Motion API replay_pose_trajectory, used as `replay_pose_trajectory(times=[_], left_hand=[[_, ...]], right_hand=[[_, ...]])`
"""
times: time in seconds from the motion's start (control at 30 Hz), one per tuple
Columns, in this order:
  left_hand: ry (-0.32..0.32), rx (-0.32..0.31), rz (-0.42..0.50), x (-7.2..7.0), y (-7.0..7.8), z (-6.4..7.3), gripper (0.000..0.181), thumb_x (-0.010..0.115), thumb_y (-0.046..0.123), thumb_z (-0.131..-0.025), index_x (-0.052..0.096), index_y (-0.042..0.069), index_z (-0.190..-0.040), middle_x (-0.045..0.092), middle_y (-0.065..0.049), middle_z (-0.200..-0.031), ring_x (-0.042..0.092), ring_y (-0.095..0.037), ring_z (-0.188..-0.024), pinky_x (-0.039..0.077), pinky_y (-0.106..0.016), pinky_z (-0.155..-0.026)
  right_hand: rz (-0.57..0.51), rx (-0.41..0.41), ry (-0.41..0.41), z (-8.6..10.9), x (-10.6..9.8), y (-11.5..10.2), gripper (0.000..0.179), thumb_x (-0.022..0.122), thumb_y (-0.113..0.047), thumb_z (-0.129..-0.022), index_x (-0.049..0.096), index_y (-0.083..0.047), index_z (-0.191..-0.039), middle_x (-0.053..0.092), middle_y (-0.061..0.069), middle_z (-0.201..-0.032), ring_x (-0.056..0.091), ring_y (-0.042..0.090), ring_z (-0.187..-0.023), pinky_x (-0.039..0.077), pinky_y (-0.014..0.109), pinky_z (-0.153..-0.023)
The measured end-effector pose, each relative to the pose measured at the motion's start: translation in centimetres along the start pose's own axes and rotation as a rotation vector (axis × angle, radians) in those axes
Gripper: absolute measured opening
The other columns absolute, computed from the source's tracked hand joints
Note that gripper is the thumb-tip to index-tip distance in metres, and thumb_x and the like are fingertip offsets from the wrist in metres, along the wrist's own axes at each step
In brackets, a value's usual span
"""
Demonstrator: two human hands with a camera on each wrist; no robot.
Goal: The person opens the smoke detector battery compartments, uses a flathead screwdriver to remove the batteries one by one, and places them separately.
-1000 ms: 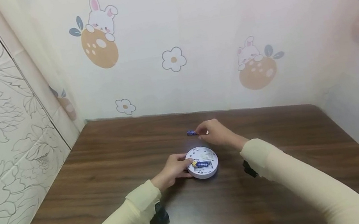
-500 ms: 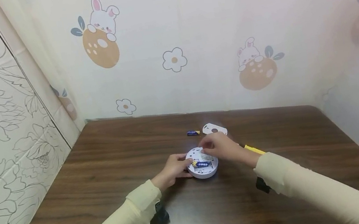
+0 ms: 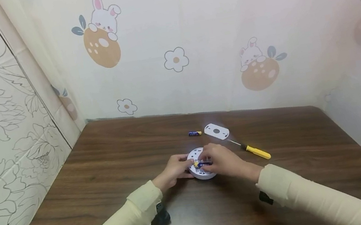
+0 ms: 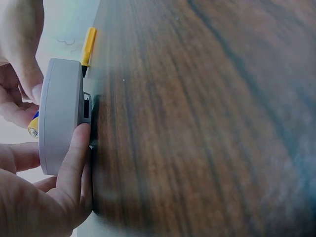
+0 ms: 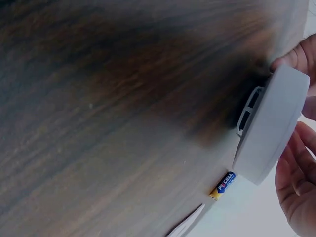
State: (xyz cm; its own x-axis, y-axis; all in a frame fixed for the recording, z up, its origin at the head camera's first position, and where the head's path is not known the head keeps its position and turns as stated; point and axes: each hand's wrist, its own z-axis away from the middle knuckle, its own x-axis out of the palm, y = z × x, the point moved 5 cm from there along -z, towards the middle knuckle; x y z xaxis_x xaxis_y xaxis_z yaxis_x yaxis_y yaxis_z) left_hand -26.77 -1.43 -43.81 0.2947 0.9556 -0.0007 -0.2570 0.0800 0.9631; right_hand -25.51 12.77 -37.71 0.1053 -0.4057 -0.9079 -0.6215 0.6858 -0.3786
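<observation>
My left hand [image 3: 175, 169] grips a round white smoke detector [image 3: 194, 152] by its left side, thumb on top and fingers beneath. Its slotted underside faces the table in both wrist views. A blue and yellow battery [image 3: 205, 163] lies at its upturned back. My right hand [image 3: 227, 161] reaches over from the right, thumb and fingers pinching that battery. In the left wrist view, the battery's yellow end [image 4: 33, 127] sticks out past the right fingertips [image 4: 37, 94]. The battery slot is mostly hidden by the right hand.
A second blue and yellow battery [image 3: 195, 133] lies on the wooden table [image 3: 128, 141] behind the detector. Beside it is a white mounting plate [image 3: 216, 131] with a round hole. A yellow-handled screwdriver [image 3: 258, 152] lies to the right, its shaft toward the plate.
My right hand has come back from the loose battery to the smoke detector and now holds the battery there, uncovering the plate and screwdriver. The left hand keeps its grip in place.
</observation>
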Motion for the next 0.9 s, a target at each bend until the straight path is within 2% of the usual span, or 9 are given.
replay_pose_trajectory(times=[0.17, 0.33, 0.9], left_hand=[[0.003, -0.008, 0.002, 0.00, 0.00, 0.04, 0.039, 0.056, 0.004, -0.095, 0.049, -0.012, -0.130, 0.061, -0.020, -0.102, 0.064, -0.020, -0.075, 0.059, -0.033, -0.066], [0.009, -0.015, 0.008, -0.02, 0.02, -0.01, 0.038, 0.056, 0.005, -0.095, 0.050, -0.011, -0.130, 0.061, -0.019, -0.101, 0.063, -0.019, -0.073, 0.059, -0.033, -0.065], [0.004, -0.024, -0.007, -0.12, 0.04, 0.02, 0.039, 0.056, 0.006, -0.096, 0.050, -0.009, -0.131, 0.062, -0.019, -0.103, 0.064, -0.020, -0.076, 0.059, -0.033, -0.066]], right_hand=[[0.055, -0.012, 0.013, 0.04, 0.43, -0.22, 0.019, 0.080, -0.017, -0.078, 0.074, -0.009, -0.095, 0.065, 0.002, -0.094, 0.056, 0.013, -0.086, 0.055, 0.032, -0.078], [0.071, -0.037, 0.033, 0.09, 0.51, -0.42, 0.017, 0.079, -0.016, -0.079, 0.075, -0.008, -0.093, 0.063, 0.001, -0.091, 0.055, 0.012, -0.083, 0.054, 0.029, -0.073], [0.020, -0.082, 0.031, 0.28, 0.43, -0.24, 0.018, 0.075, -0.015, -0.083, 0.074, -0.008, -0.100, 0.065, 0.001, -0.091, 0.055, 0.011, -0.082, 0.054, 0.028, -0.072]])
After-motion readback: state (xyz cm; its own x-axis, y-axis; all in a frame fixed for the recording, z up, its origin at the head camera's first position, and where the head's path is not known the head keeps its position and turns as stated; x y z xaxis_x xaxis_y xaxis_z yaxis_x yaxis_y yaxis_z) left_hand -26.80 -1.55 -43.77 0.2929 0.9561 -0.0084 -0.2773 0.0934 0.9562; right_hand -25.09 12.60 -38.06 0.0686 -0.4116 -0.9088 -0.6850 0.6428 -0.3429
